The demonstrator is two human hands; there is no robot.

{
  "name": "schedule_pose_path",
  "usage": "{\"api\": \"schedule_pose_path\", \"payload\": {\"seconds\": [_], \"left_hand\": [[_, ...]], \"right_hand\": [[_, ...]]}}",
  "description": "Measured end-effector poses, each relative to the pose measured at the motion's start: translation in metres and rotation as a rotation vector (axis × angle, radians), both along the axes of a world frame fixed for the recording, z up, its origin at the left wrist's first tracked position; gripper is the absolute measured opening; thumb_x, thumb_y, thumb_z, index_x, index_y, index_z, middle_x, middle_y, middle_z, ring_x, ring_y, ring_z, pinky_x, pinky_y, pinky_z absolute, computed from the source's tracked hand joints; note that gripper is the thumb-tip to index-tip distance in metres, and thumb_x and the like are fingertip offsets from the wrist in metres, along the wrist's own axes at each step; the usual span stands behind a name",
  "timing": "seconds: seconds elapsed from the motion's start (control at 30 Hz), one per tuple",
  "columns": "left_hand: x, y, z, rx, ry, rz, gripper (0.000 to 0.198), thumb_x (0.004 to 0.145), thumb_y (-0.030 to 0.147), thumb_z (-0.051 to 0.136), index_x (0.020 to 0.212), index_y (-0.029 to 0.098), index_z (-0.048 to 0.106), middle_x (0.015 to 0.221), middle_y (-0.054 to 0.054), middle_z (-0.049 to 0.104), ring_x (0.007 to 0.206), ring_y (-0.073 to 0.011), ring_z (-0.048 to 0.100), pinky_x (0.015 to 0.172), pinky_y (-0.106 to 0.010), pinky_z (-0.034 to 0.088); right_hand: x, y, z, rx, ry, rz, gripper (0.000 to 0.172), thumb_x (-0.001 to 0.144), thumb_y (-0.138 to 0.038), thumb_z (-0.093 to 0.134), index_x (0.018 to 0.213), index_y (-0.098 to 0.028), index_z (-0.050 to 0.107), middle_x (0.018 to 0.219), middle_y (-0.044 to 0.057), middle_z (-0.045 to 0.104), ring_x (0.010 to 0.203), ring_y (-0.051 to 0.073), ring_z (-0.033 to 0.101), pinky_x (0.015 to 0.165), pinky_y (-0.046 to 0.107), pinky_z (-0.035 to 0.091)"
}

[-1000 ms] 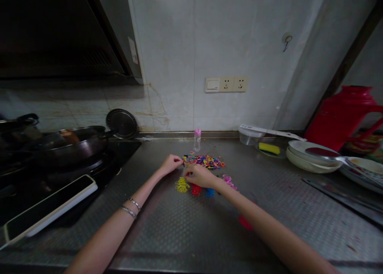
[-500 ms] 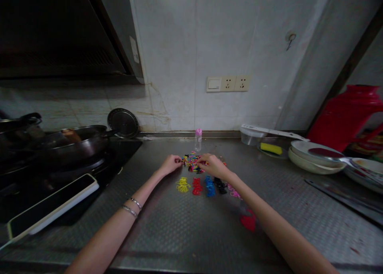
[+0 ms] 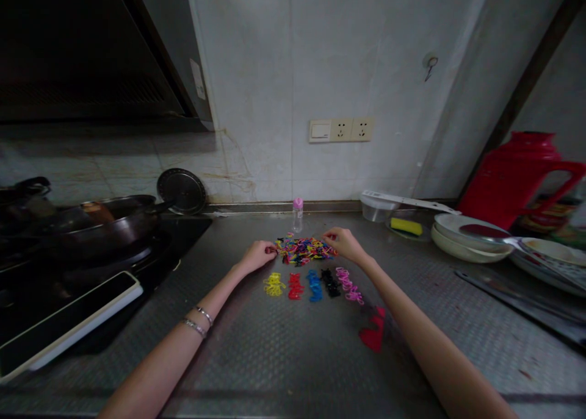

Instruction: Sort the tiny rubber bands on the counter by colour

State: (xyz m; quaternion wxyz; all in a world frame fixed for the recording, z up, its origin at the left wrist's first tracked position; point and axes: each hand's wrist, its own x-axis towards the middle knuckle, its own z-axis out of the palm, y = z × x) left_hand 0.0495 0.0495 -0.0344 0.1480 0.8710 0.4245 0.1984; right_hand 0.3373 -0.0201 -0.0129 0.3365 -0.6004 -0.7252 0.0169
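A mixed pile of small coloured rubber bands point(image 3: 303, 249) lies on the steel counter point(image 3: 284, 346). In front of it sit sorted heaps: yellow point(image 3: 273, 284), red point(image 3: 295, 286), blue point(image 3: 314, 285), black point(image 3: 330, 282) and pink point(image 3: 348, 283). My left hand point(image 3: 257, 255) rests at the pile's left edge with fingers curled. At the right edge of the pile, my right hand point(image 3: 344, 243) pinches with its fingertips; what it holds is too small to make out. A red patch point(image 3: 373, 335) lies near my right forearm.
A small clear bottle with a pink cap point(image 3: 297, 214) stands behind the pile. A wok point(image 3: 105, 221) and a phone point(image 3: 68, 321) are on the stove at left. Bowls point(image 3: 467, 243), a yellow sponge point(image 3: 406, 225), a clear container point(image 3: 379, 205) and a red jug point(image 3: 522, 175) stand at right.
My right hand has moved from the sorted heaps across to the right edge of the mixed pile. The left hand has stayed at the pile's left edge.
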Motion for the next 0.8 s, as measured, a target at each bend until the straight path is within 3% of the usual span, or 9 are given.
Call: {"api": "schedule_pose_path", "payload": {"seconds": [0.3,0.6,0.8], "left_hand": [[0.0032,-0.0082,0.0055,0.014,0.046,0.029,0.037,0.074,0.050,0.050,0.091,0.022,0.067,0.073,-0.002,0.064,0.063,-0.0139,0.056,0.056,-0.021,0.036],[0.0035,-0.0040,0.0050,0.065,0.026,0.051,0.030,0.079,0.033,0.044,0.089,0.019,0.068,0.090,-0.005,0.067,0.081,-0.0162,0.058,0.073,-0.023,0.041],[-0.0003,0.0001,0.0028,0.046,-0.011,0.032,0.031,0.077,0.035,0.046,0.089,0.017,0.069,0.088,-0.006,0.067,0.078,-0.0166,0.058,0.071,-0.024,0.041]], "right_hand": [[0.0015,-0.0005,-0.0021,0.005,0.002,0.003,0.021,0.073,-0.024,0.051,0.078,-0.016,0.069,0.077,0.006,0.068,0.068,0.015,0.060,0.066,0.022,0.043],[0.0026,-0.0014,-0.0017,-0.014,-0.005,-0.015,0.021,0.073,-0.024,0.050,0.079,-0.017,0.069,0.080,0.006,0.068,0.071,0.015,0.060,0.068,0.021,0.043],[0.0057,-0.0010,-0.0025,-0.039,0.010,-0.032,0.021,0.072,-0.024,0.050,0.079,-0.017,0.069,0.078,0.006,0.068,0.069,0.016,0.060,0.066,0.022,0.043]]}}
